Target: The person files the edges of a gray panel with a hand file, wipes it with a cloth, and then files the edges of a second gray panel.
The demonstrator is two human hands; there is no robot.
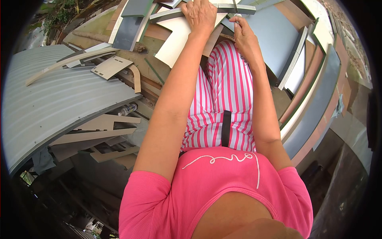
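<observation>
My left hand (199, 16) is closed over a long, narrow grey-edged strip of board (169, 14) at the top of the view, its fingertips hidden at the frame edge. My right hand (246, 38) wraps round a slim hand tool with a thin metal shaft (235, 5) that points up across the strip's right end. The thumb presses near the top of the grip, and I cannot tell the tool's exact kind. Beneath the strip lies a cream panel (175, 42), with a wide blue-grey panel (274, 30) to the right.
More boards (318, 107) are stacked along the right side. Corrugated metal sheeting (51, 87) spreads over the left, with a curved strip (71, 61) and a slotted piece (112, 67) on it. Below its edge are a plastic bottle (127, 109) and offcuts (107, 121).
</observation>
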